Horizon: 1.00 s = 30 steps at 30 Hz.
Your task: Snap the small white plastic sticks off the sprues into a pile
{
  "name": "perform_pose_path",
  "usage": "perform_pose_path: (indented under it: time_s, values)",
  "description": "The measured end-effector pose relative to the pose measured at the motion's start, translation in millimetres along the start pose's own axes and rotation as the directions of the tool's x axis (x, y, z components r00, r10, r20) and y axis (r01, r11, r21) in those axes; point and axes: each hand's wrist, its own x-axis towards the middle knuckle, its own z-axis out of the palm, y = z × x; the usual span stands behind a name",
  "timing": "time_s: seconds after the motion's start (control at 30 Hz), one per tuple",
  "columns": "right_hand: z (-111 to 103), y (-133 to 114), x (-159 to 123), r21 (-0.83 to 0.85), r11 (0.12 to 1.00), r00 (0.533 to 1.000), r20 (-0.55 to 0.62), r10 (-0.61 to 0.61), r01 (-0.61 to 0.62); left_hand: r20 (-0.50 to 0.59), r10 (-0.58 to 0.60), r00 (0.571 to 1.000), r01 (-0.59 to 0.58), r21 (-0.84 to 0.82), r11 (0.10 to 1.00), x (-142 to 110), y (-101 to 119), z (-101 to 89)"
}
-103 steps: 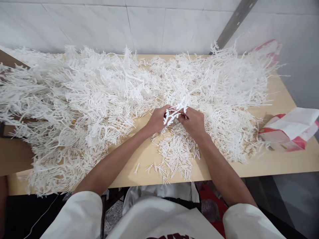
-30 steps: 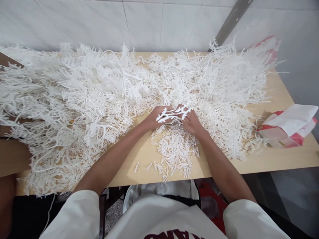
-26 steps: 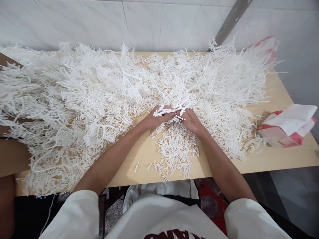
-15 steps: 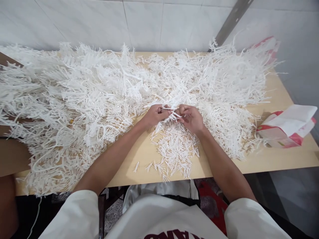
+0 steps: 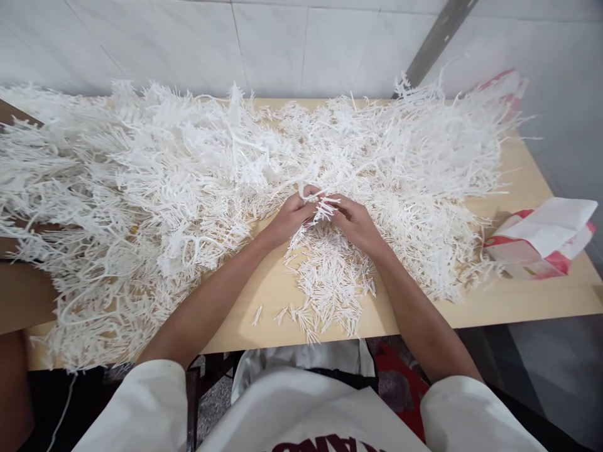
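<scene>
My left hand (image 5: 288, 216) and my right hand (image 5: 354, 221) meet at the middle of the wooden table (image 5: 513, 301). Both are closed on one white branched plastic piece (image 5: 321, 202) held between them, its small prongs sticking out by my fingertips. Just below my hands lies a heap of small loose white plastic bits (image 5: 330, 282). A large tangled pile of white plastic branches (image 5: 155, 188) covers the table behind and to the left, with more of the same pile spreading to the right.
A red and white plastic bag (image 5: 541, 242) lies at the table's right edge. Another red and white bag (image 5: 509, 88) shows behind the pile at the far right. A white tiled wall (image 5: 282, 44) runs along the back. The table's front edge is close to my body.
The long branched piece I held up between my hands a second ago is now bunched small in my fingers. Both hands have shifted slightly forward toward the pile.
</scene>
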Motion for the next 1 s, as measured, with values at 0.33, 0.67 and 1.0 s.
perform_pose_path:
  time_s: [0.33,0.67,1.0]
  values:
    - [-3,5,1,-0.274,0.962,0.999,-0.051,-0.002,-0.012,-0.017,-0.004,1.0,0.008,0.226,0.974,3,-9,1.2]
    - [1,4,-1,-0.574,0.816,0.998,0.041,-0.049,0.064,-0.109,0.07,0.992,-0.01,0.473,0.881,-3,-2,9.2]
    - [0,4,-5,-0.526,0.836,0.985,0.018,-0.174,0.157,-0.048,0.017,0.999,-0.01,0.144,0.99,1,-12,4.8]
